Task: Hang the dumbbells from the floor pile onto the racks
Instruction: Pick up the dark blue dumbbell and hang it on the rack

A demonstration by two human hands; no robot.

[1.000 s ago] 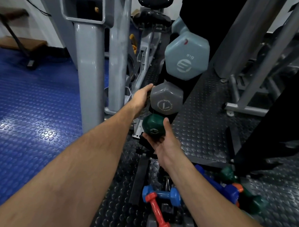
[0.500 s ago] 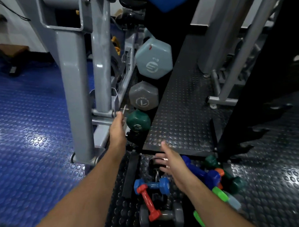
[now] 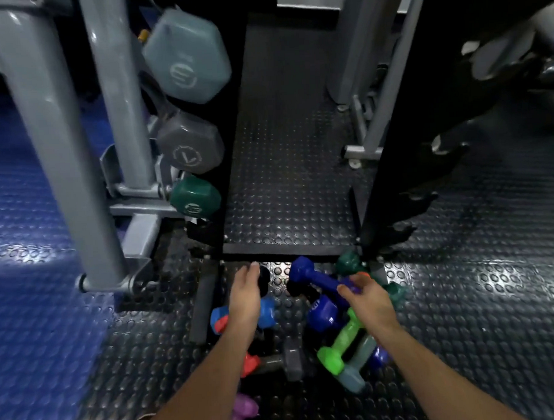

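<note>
Both hands reach into the floor pile in front of the rack [image 3: 225, 148]: the right hand [image 3: 367, 298] curls loosely over the dark blue dumbbell [image 3: 320, 279], not yet clamped, while the left hand [image 3: 246, 295] hovers relaxed, holding nothing, above the light blue dumbbell [image 3: 267, 310]. The pick probably goes best with fingers wrapped fully round the narrow handle, lifting straight up so neighbouring weights don't roll.

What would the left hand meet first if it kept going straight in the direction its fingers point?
Probably the black dumbbell in the floor pile: the left hand points forward and down with its fingertips right at it. Depth is unclear, so they may already touch.
</note>
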